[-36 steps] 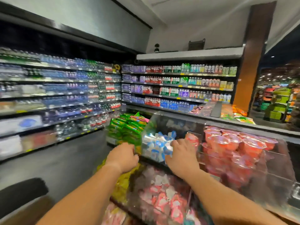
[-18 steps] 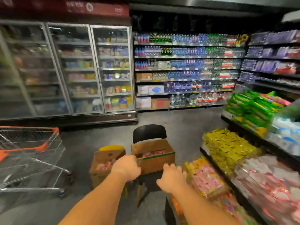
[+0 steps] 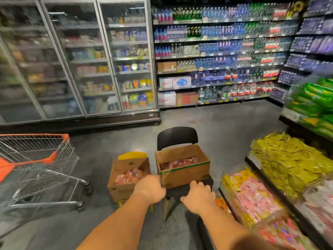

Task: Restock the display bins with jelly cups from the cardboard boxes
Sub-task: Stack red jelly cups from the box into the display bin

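Jelly cups are seen in a box on a chair. Left hand and right hand, curled and empty, are near; the box could be knocked off.

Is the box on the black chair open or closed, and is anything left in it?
Open. The box on the chair has no flaps over its top, and red-pink cups show at the bottom.

Two bare forearms entering from six o'clock, no sleeves in view, no watch, rings or gloves visible, left hand seen from the back at about six o'clock, right hand beside it toward five o'clock, knuckles uppermost
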The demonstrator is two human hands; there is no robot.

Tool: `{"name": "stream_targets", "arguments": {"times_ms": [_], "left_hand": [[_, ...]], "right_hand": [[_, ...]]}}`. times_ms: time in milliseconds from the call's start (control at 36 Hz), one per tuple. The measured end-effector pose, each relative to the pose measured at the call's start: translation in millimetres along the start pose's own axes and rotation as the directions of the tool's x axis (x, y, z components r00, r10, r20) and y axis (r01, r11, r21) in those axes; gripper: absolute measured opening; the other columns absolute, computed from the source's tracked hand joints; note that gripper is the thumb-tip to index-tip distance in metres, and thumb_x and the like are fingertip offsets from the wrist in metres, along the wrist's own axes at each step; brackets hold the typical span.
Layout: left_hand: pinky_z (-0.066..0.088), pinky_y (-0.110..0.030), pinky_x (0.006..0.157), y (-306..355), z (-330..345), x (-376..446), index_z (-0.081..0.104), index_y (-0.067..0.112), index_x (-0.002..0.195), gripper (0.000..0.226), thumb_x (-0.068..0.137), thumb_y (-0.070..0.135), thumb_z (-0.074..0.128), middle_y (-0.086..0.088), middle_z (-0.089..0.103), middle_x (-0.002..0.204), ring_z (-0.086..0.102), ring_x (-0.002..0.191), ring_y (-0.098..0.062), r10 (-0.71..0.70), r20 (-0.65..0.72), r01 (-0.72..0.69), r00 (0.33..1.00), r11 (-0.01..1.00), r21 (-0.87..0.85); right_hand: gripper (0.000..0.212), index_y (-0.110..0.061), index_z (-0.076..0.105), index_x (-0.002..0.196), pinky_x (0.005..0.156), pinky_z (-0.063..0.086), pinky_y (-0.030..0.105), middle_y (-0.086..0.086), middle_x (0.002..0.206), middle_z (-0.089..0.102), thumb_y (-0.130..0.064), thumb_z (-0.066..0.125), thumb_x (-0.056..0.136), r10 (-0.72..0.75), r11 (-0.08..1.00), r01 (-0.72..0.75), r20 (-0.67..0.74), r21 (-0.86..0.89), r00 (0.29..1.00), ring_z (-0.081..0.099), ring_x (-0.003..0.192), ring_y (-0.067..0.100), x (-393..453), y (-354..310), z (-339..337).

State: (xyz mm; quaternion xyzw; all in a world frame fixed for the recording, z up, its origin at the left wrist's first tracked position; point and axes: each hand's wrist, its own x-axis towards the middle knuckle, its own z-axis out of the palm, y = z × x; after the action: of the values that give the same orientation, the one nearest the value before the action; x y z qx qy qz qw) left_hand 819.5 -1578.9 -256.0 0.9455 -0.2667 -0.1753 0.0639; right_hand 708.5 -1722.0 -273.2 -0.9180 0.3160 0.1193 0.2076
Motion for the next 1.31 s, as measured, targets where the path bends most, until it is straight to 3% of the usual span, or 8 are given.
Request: {"name": "stream_targets", "arguments": {"times_ms": [139, 222, 556, 889, 1028, 1111, 1194, 1306], "left_hand": [[0.051, -0.034, 0.083, 19, 7, 85, 0.062, 0.019, 0.106, 0.027, 0.091, 0.04, 0.054, -0.009, 0.067, 0.117, 0.063, 0.108, -0.03, 0.008, 0.051, -0.006, 0.999, 0.999, -0.039], [0.049, -0.032, 0.083, 27, 6, 134, 0.064, 0.019, 0.115, 0.032, 0.093, 0.041, 0.055, -0.006, 0.067, 0.118, 0.063, 0.109, -0.028, -0.021, 0.068, 0.026, 0.997, 0.996, -0.081], [0.048, -0.034, 0.072, -5, 34, 342, 0.059, 0.024, 0.096, 0.024, 0.088, 0.046, 0.054, -0.005, 0.069, 0.106, 0.063, 0.092, -0.027, -0.114, 0.185, 0.144, 0.976, 0.978, -0.154], [0.045, -0.034, 0.103, -23, 114, 534, 0.047, 0.02, 0.14, 0.053, 0.091, 0.039, 0.058, -0.007, 0.053, 0.143, 0.053, 0.129, -0.029, -0.108, 0.412, 0.177, 0.905, 0.975, -0.133], [0.034, -0.039, 0.115, -28, 162, 581, 0.032, 0.024, 0.152, 0.058, 0.097, 0.032, 0.05, -0.006, 0.036, 0.156, 0.04, 0.14, -0.029, -0.119, 0.458, 0.152, 0.881, 0.988, -0.036], [0.019, -0.047, 0.122, -41, 191, 605, 0.009, 0.027, 0.161, 0.076, 0.097, 0.014, 0.047, -0.006, 0.006, 0.168, 0.011, 0.153, -0.034, -0.139, 0.468, 0.128, 0.873, 0.99, 0.054], [0.022, -0.055, 0.122, -57, 225, 628, -0.01, 0.023, 0.161, 0.082, 0.1, 0.007, 0.043, -0.007, -0.024, 0.166, -0.016, 0.153, -0.04, -0.104, 0.499, 0.027, 0.86, 0.987, 0.159], [0.024, -0.061, 0.12, -71, 274, 657, -0.021, 0.027, 0.158, 0.092, 0.098, 0.018, 0.049, -0.009, -0.033, 0.162, -0.015, 0.152, -0.042, -0.066, 0.54, -0.088, 0.839, 0.963, 0.255]], "right_hand": [[0.057, -0.021, 0.046, 0.133, 0.105, 0.034, 0.048, 0.005, 0.135, 0.048, -0.057, 0.057, 0.09, 0.028, 1.0, -0.028, 0.024, -0.006, 0.999, 0.04, 0.13, 0.033, 86, 12, -11], [0.057, -0.021, 0.046, 0.132, 0.105, 0.034, 0.047, 0.004, 0.135, 0.048, -0.056, 0.057, 0.089, 0.046, 0.999, -0.046, 0.037, -0.01, 0.998, 0.04, 0.13, 0.032, 136, 18, -22], [0.071, -0.018, 0.041, 0.143, 0.109, 0.036, 0.045, 0.004, 0.143, 0.046, -0.061, 0.055, 0.088, 0.064, 0.998, -0.059, 0.142, -0.038, 0.988, 0.04, 0.133, 0.031, 337, 3, -22], [0.073, -0.019, 0.029, 0.152, 0.115, 0.03, 0.046, 0.005, 0.153, 0.033, -0.054, 0.053, 0.092, 0.258, 0.964, -0.267, 0.212, 0.012, 0.942, 0.032, 0.14, 0.031, 519, 14, 37], [0.073, -0.017, 0.028, 0.151, 0.116, 0.028, 0.045, 0.009, 0.153, 0.031, -0.049, 0.057, 0.093, 0.28, 0.959, -0.281, 0.262, -0.036, 0.924, 0.03, 0.14, 0.032, 586, 29, 67], [0.061, -0.016, 0.036, 0.141, 0.111, 0.034, 0.045, 0.01, 0.141, 0.039, -0.044, 0.057, 0.091, 0.265, 0.964, -0.249, 0.272, -0.092, 0.925, 0.036, 0.132, 0.033, 626, 46, 88], [0.054, -0.016, 0.037, 0.14, 0.112, 0.032, 0.048, 0.012, 0.142, 0.038, -0.042, 0.053, 0.095, 0.273, 0.96, -0.237, 0.326, -0.146, 0.905, 0.034, 0.133, 0.035, 661, 63, 105], [0.051, -0.018, 0.039, 0.142, 0.111, 0.034, 0.052, 0.013, 0.148, 0.032, -0.027, 0.052, 0.093, 0.31, 0.937, -0.195, 0.431, -0.29, 0.848, 0.031, 0.136, 0.037, 703, 83, 132]]}}
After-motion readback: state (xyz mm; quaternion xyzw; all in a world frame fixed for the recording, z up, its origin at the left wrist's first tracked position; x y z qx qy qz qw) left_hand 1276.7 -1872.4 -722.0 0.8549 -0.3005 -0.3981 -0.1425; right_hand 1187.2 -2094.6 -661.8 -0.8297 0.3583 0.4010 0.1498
